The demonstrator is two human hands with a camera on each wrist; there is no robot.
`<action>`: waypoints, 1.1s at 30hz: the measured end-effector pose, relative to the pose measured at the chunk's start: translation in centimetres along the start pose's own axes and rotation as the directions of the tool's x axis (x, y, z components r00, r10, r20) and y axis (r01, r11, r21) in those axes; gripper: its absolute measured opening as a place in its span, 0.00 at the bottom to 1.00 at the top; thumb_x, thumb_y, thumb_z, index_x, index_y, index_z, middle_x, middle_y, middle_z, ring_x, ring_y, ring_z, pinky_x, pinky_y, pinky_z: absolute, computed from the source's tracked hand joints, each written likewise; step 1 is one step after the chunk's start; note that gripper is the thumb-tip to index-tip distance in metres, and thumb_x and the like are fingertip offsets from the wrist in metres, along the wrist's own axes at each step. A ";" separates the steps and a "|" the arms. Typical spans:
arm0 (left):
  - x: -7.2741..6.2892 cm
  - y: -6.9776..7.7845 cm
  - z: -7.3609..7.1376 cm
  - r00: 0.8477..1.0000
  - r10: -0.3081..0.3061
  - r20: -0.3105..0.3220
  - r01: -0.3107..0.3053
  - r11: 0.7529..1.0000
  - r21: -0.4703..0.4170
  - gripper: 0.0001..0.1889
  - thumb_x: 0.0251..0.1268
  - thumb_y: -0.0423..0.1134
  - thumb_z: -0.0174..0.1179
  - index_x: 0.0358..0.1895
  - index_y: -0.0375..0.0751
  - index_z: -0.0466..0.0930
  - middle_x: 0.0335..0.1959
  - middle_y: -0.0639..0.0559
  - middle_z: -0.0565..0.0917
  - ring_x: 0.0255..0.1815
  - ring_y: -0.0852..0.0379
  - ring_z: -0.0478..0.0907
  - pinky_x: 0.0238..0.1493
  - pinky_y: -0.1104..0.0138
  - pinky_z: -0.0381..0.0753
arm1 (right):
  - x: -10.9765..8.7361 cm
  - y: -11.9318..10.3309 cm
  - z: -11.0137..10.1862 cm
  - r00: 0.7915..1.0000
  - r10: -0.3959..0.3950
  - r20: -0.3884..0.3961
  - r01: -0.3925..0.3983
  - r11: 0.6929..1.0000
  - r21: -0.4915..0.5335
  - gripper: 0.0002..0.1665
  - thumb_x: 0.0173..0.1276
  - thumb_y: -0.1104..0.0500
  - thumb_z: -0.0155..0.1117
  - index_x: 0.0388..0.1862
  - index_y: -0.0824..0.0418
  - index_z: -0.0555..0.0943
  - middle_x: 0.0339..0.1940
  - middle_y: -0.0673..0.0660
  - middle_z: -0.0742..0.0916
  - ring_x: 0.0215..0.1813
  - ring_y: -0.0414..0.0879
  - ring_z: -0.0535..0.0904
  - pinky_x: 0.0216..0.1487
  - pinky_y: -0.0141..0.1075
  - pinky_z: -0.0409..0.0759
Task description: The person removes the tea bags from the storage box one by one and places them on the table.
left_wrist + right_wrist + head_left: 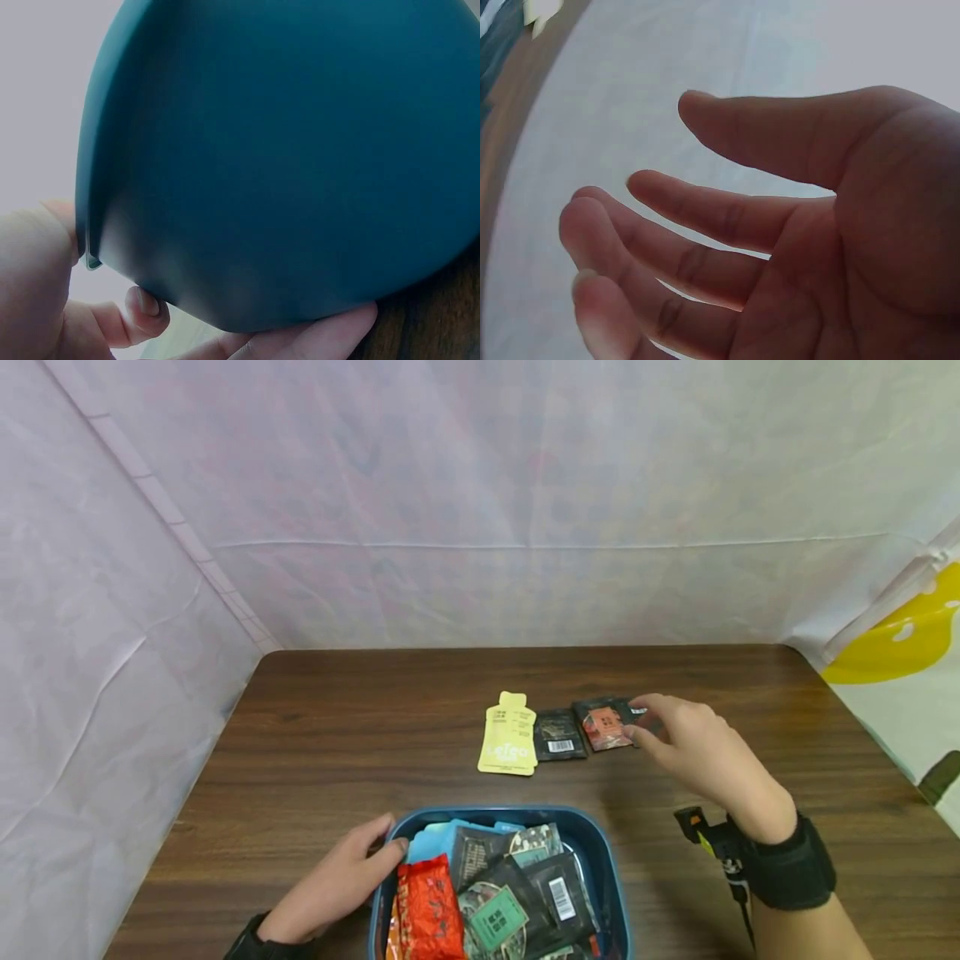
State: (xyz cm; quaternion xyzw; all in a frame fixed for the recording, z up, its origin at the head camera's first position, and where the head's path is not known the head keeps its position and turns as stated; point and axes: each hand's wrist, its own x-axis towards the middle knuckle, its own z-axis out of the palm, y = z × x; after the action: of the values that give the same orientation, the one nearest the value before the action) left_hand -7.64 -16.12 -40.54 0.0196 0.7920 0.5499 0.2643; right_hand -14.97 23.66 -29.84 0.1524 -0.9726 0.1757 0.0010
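Note:
My left hand (337, 878) grips a blue plastic bin (606, 868) at its left corner, thumb over the rim. From the left wrist, the fingers (330, 334) lie against the outer wall of the bin (285, 165). Above the table, my right hand (701, 752) is at the right end of a black packet with an orange label (603, 724). In the right wrist view nothing sits between the spread, loosely bent fingers of this hand (780, 255). A black packet with a barcode (558, 735) and a yellow bottle-shaped sachet (507, 739) lie to the left in a row.
The bin holds several packets, among them a red one (429, 910), a black one with a green label (498, 920) and light blue ones (435, 842). It stands at the near edge of view on a brown wooden table (330, 727). White cloth (525, 510) hangs behind.

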 end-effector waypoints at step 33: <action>0.1 -0.1 0.1 0.999 0.029 -0.029 -0.028 0.999 0.037 0.12 0.71 0.46 0.51 0.35 0.41 0.66 0.31 0.49 0.71 0.33 0.53 0.70 0.30 0.63 0.67 | -3.7 -8.9 7.4 0.725 -0.407 0.556 0.512 0.858 -0.040 0.38 0.62 0.44 0.69 0.69 0.44 0.66 0.52 0.44 0.75 0.48 0.38 0.72 0.49 0.39 0.77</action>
State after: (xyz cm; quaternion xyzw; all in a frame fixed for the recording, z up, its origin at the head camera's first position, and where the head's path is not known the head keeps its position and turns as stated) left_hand -7.71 -16.06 -40.70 0.0278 0.8055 0.5392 0.2443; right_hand -8.40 14.30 -33.97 0.4311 -0.8776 0.0270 -0.2081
